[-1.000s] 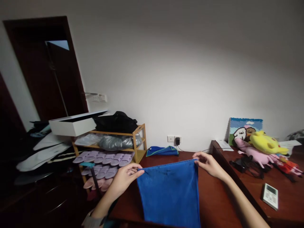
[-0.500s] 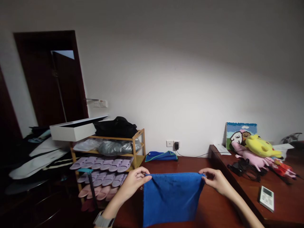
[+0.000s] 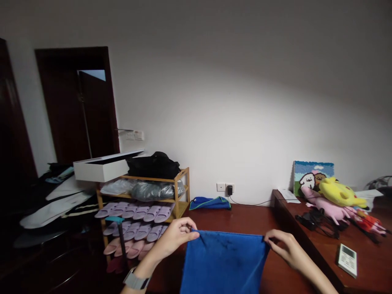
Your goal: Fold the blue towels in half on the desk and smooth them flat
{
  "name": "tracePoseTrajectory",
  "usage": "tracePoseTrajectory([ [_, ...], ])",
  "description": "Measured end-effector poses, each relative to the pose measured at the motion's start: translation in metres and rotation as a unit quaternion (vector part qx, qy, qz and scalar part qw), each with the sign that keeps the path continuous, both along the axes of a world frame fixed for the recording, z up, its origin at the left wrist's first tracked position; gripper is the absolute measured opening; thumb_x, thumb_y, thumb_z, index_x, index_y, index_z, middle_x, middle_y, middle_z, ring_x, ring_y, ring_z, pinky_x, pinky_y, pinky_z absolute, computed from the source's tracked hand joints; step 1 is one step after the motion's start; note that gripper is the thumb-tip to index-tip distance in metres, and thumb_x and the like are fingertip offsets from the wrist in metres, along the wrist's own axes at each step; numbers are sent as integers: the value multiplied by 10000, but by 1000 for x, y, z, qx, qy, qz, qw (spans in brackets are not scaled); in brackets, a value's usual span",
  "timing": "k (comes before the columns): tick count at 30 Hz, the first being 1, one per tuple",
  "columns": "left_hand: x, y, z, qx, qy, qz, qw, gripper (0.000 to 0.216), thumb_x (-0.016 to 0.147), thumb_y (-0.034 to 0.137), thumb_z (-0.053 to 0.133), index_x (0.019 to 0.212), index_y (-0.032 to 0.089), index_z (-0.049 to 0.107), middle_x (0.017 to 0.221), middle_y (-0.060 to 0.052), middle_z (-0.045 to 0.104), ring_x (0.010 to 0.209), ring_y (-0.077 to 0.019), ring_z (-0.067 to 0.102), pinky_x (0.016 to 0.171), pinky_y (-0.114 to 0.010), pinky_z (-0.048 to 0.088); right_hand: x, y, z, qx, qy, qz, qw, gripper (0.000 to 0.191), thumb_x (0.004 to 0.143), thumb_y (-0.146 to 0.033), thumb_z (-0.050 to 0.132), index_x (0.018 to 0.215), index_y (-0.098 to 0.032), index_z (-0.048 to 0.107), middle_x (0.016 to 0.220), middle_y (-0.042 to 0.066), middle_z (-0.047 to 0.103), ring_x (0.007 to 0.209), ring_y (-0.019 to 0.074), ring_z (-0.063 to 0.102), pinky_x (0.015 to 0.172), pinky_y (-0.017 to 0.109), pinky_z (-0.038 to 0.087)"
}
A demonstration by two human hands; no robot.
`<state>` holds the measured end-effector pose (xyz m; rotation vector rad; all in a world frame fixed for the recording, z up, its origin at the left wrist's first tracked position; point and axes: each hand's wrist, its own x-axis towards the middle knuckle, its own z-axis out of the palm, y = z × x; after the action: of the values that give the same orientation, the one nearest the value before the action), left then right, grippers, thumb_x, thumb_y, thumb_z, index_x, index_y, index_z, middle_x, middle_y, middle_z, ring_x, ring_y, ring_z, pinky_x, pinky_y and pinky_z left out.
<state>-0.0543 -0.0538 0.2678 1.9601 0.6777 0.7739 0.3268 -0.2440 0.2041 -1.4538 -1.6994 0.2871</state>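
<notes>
Left hand (image 3: 179, 237): fingers (image 3: 193, 235) pinch the blue cloth (image 3: 226, 265) by one top corner.
Right hand (image 3: 284, 244): fingers (image 3: 272, 234) pinch the other.
Cloth: hangs between them, before the counter (image 3: 251, 218), lower edge unseen.
Grip: looks slight; a corner might slip, sagging.

You can read no text, label, brand, number or sign in this view. On the white rectangular plastic handheld remote (image 3: 347, 260), the keypad markings and the grey display (image 3: 348, 250) are too small for you to resolve. On the flat white paper sheet (image 3: 289, 196) at the rear of the reddish-brown wooden table (image 3: 372, 271), you cannot make out any print. The dark marks on the blue fabric cloth (image 3: 225, 261) give you no legible characters.
</notes>
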Motion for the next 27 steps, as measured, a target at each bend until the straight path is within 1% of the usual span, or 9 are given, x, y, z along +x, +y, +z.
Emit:
tracePoseTrajectory([
  [3,-2,-2,-1,-10,-6,-6,1000,407,684,529,848,806,190,659,691,29,642,651,-138,591,615,-247,447,-3,-5,-1,-16,-20,-15,1000,316,957,-519,547,1014,-286,752,1004,51,767,878,214,704,810,302,571],
  [7,-3,-6,0,-18,4,-10,1000,418,668,525,861,788,185,649,641,44,618,608,-125,564,582,-239,409,-4,-8,-6,-26,-12,-20,999,322,938,-534,573,1007,-285,765,1010,55,777,881,225,717,818,300,579],
  [12,-2,-9,3,-26,-3,-14,1000,420,658,515,872,765,182,639,635,47,615,607,-118,563,571,-229,401,-1,-10,-10,-18,11,-20,1000,278,924,-522,603,954,-284,744,903,20,770,820,204,722,755,258,579],
  [18,4,-12,10,-26,-12,-6,1000,429,646,531,870,758,191,633,641,41,633,623,-133,599,587,-241,446,2,-17,-4,-2,20,-42,999,268,884,-526,653,949,-284,750,927,32,784,853,224,741,788,276,592],
  [23,8,-13,17,-13,-5,-6,1000,416,654,539,858,755,197,645,654,30,654,636,-149,621,600,-254,468,1,-19,1,-12,10,-49,999,294,883,-531,632,889,-267,762,878,42,782,822,222,733,731,281,588],
  [27,9,-10,20,-16,-14,-5,1000,396,673,522,855,769,197,651,656,30,655,630,-146,616,588,-246,459,0,-18,4,-11,8,-54,998,266,875,-488,611,836,-254,733,816,28,759,771,202,705,697,269,564],
])
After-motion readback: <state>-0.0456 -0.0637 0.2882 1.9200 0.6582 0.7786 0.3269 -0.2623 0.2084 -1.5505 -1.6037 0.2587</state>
